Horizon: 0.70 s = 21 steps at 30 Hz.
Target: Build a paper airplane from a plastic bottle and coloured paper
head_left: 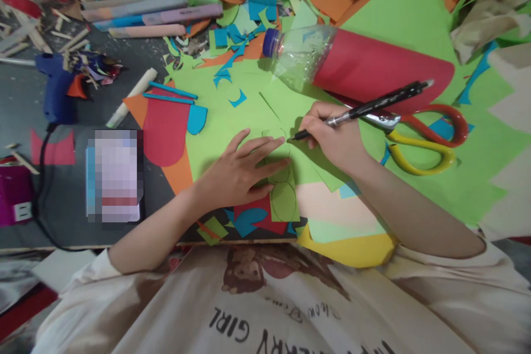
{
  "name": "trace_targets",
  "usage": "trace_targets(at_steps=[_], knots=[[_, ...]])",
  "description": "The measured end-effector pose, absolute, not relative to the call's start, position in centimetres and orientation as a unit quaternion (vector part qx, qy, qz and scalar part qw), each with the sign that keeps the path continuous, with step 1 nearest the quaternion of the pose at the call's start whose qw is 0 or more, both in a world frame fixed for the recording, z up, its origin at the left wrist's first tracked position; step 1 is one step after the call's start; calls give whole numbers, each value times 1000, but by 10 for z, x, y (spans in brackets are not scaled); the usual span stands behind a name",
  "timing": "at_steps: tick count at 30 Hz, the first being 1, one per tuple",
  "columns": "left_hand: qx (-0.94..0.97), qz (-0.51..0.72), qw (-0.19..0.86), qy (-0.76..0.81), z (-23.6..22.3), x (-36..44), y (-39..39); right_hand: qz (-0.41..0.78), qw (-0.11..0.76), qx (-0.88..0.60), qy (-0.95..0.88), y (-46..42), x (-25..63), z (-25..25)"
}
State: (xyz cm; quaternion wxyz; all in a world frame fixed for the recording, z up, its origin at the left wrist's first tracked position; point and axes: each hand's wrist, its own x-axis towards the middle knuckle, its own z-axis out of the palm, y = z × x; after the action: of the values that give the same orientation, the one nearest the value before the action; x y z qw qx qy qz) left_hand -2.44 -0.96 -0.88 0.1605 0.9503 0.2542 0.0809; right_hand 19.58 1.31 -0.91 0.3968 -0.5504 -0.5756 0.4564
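Observation:
My left hand [243, 168] lies flat with fingers spread on a strip of light green paper [284, 199] that bears drawn circles. It seems to press a small round thing under the fingertips, mostly hidden. My right hand [332, 138] is closed on a black and silver pen [365, 108], whose tip touches the green paper just right of my left fingertips. A larger green sheet [232, 116] lies beneath.
Red and yellow scissors [423, 135] lie right of my right hand. A clear plastic bottle wrapped in red paper [352, 63] lies behind. A blue glue gun [58, 88], glue sticks, a phone [116, 174] and paper scraps cover the dark table.

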Motion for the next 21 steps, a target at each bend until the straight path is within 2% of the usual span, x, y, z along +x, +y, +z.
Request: trace_targets(at_steps=[6, 14, 21], knots=[[951, 119, 142, 247, -10, -25, -9, 452, 451, -511, -575, 10, 198, -13], [955, 162, 118, 219, -10, -25, -8, 360, 364, -511, -691, 8, 198, -10], [953, 182, 119, 211, -9, -23, -7, 402, 359, -490, -685, 11, 197, -10]])
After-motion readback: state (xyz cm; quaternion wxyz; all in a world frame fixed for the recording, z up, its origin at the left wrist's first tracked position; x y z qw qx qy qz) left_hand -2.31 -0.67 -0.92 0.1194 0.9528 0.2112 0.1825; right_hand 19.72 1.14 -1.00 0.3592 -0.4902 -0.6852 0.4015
